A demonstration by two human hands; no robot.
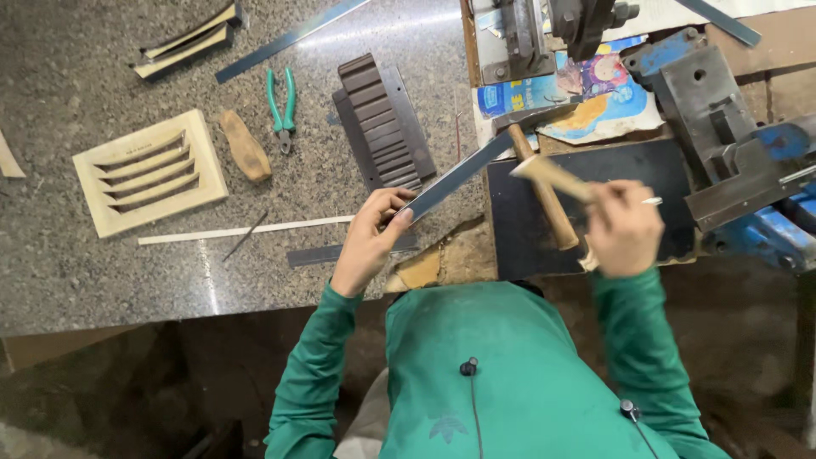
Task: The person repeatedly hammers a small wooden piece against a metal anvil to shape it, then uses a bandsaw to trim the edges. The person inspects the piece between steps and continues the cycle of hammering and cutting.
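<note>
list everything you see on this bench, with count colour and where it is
metal strip: 1, grey, slanting across bench middle, held at its near end
hammer: 1, wooden handle, on black mat
black mat: 1, right of centre
louvred vent: 1, cream, left
slatted piece: 1, dark brown, centre
pliers: 1, green handles, upper left
wooden block: 1, brown, beside vent
thin stick: 1, pale, near edge
vise: 1, blue and grey, right
left hand: grips strip
right hand: holds a pale stick

Colourful printed package (595, 93), blue-orange, flattened under bench tools, upper right
</note>
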